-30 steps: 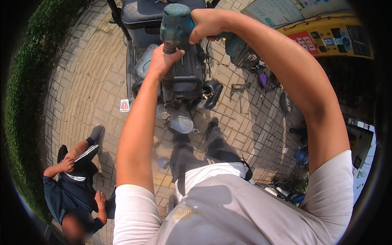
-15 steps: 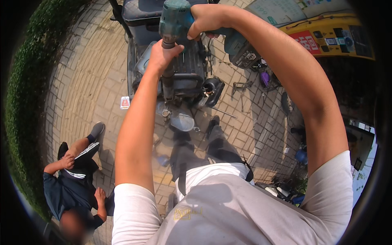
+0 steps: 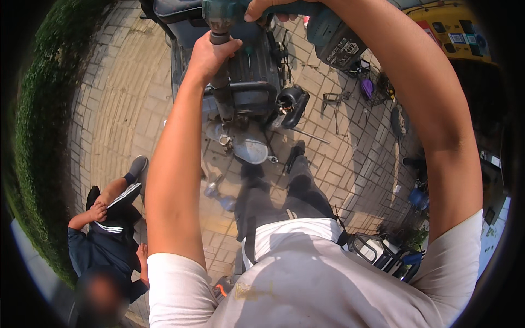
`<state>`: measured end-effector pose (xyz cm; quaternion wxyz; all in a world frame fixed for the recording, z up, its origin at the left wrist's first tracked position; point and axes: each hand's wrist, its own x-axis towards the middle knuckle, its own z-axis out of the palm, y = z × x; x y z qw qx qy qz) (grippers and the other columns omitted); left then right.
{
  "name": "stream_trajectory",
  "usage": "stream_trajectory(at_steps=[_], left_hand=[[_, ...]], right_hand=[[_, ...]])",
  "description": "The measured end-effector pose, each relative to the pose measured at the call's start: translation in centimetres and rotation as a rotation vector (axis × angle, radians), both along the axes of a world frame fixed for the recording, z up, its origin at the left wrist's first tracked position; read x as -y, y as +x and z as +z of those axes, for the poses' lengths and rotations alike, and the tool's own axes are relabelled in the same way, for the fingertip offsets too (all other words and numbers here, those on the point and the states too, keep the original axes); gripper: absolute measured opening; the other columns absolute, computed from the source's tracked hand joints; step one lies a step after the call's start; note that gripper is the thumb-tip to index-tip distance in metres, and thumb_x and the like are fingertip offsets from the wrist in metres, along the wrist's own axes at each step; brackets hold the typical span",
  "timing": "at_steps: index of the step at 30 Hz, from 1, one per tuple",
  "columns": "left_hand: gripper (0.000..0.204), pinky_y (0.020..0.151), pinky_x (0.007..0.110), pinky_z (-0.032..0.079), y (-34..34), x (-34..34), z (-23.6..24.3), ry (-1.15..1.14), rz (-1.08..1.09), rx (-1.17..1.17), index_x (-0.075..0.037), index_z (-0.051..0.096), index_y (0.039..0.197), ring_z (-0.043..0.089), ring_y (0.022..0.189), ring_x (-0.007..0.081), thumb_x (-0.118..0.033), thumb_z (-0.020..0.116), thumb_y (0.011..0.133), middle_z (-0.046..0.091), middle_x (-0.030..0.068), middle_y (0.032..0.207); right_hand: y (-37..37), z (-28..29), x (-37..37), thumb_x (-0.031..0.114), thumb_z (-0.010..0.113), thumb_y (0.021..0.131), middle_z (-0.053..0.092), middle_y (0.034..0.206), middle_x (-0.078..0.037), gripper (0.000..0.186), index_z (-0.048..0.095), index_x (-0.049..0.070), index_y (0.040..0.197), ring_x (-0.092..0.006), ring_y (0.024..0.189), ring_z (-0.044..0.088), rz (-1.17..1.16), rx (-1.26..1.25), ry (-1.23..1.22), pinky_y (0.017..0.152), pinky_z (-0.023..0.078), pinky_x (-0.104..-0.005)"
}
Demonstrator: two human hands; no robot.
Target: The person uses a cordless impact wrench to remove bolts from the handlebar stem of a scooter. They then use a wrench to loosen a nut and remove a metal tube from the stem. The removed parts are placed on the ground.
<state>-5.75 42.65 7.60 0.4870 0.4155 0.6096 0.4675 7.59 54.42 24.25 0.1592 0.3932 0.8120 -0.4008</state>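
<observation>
Gripping the teal cordless power tool [image 3: 220, 10] two-handed, you have it upright in front of the black footboard [image 3: 262, 68], its dark shaft [image 3: 221, 97] ending around the footboard's near edge. Your left hand [image 3: 206, 59] curls closed round the shaft's top; your right hand [image 3: 263, 7], partly cropped, closes on the handle [image 3: 304, 8]. Expect rigid, likely heavy handling, the blocky battery base [image 3: 340, 46] tugging sideways; handle and upper shaft seem the surest holds.

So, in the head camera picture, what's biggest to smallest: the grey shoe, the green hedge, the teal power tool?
1. Green hedge
2. Teal power tool, partly cut off at the top
3. Grey shoe
</observation>
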Motion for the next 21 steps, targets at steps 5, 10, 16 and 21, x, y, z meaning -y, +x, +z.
stream_trajectory(at_steps=[5,10,16,21], left_hand=[[0.024,0.069,0.027,0.042,-0.1,1.1,0.6,0.095,0.088,-0.064,-0.007,0.060,0.081,0.054,0.071,0.0106,-0.024,0.075,0.074,0.059,0.0004,0.074],[0.025,0.070,0.027,0.042,-0.9,0.0,2.8,0.156,0.067,-0.076,-0.007,0.060,0.084,0.055,0.072,0.0100,-0.025,0.075,0.074,0.060,0.0006,0.075],[0.037,0.078,0.029,0.046,1.9,-0.2,5.9,0.272,-0.050,-0.158,-0.005,0.063,0.096,0.059,0.081,0.0110,-0.028,0.081,0.073,0.063,0.0016,0.086],[0.057,0.100,0.035,0.040,1.2,3.8,7.5,0.427,-0.177,-0.034,-0.003,0.050,0.129,0.053,0.116,0.0186,-0.019,0.075,0.080,0.060,0.0113,0.118]], right_hand=[[0.6,3.5,2.9,0.020,0.073,0.070,0.063,0.063,-0.009,0.024,0.066,-0.003,0.074,-0.0159,0.045,0.057,0.174,-0.075,0.177,0.044,0.046,-0.0312],[0.8,4.9,2.8,0.020,0.074,0.070,0.063,0.069,-0.011,0.032,0.064,-0.007,0.085,-0.0160,0.049,0.058,0.027,-0.147,0.198,0.045,0.047,-0.0303],[5.5,6.8,5.7,0.022,0.075,0.070,0.063,0.075,-0.009,0.042,0.060,-0.006,0.096,-0.0143,0.053,0.058,-0.193,-0.154,0.241,0.049,0.047,-0.0278],[12.0,-0.1,7.8,0.014,0.074,0.074,0.062,0.067,-0.006,0.026,0.065,-0.003,0.092,-0.0131,0.049,0.055,-0.256,-0.558,0.184,0.044,0.044,-0.0278]])
